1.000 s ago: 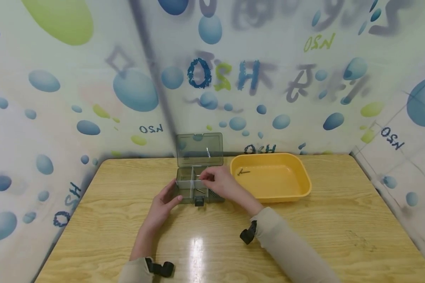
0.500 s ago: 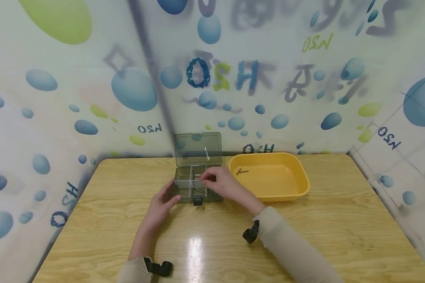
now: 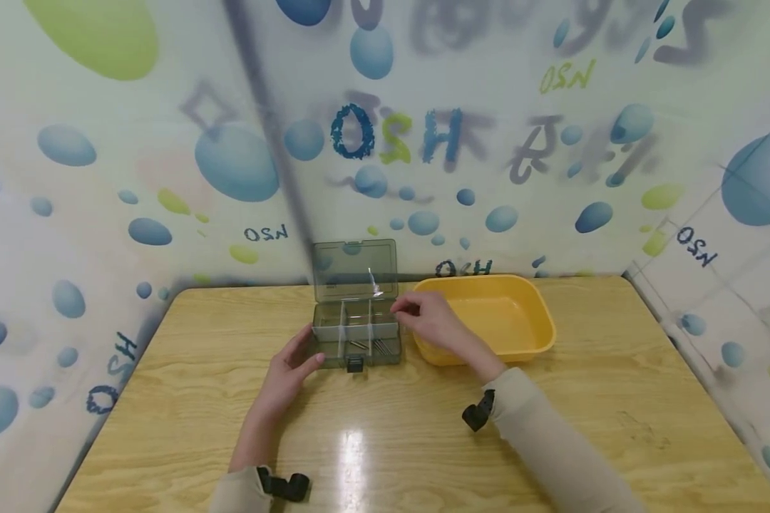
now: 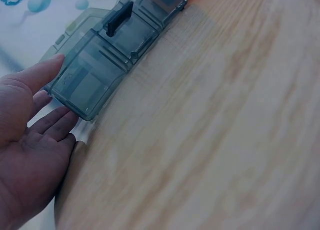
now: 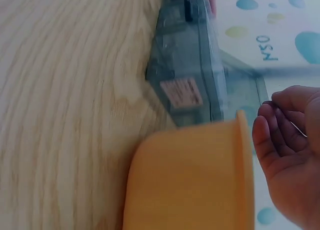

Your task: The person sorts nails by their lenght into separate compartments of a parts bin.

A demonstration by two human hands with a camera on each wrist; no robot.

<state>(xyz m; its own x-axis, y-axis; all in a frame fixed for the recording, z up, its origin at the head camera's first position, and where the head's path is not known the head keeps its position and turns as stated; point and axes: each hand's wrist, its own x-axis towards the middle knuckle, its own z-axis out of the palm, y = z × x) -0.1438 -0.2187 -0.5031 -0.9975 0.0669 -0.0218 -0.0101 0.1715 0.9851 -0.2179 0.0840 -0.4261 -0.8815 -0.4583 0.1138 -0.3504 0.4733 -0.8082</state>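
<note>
"Where does the box [image 3: 331, 346] sit?"

"Toward eleven o'clock on the desk [image 3: 411, 442], near the far edge. Its see-through lid [image 3: 353, 274] stands open at twelve, and its dark latch [image 3: 356, 365] is at six."

"And the yellow tray [image 3: 502, 322]?"

"Just beside the box, at three o'clock."

"Who has hold of the box?"

"The left hand [image 3: 286, 374], from eight o'clock. The thumb is over the rim and the other fingers are against the end, so they are set wide apart, holding the box."

"What about the right hand [image 3: 431, 317]?"

"It hangs above the tray's nine o'clock rim, tips close to the box's two o'clock corner. The fingers are curled, the gap at the tips narrow (whether they pinch something small, I cannot tell, even from the right wrist view)."

"What is inside the box?"

"Thin metal pieces [image 3: 358, 345], in the near compartments at six and five o'clock. Dividers split the box up."

"Anything else around?"

"A pale label [image 5: 181, 92] on the box's three o'clock end. The wall [image 3: 385, 92] at twelve carries blue and green drops, and both sleeves [image 3: 539, 434] are beige."
</note>
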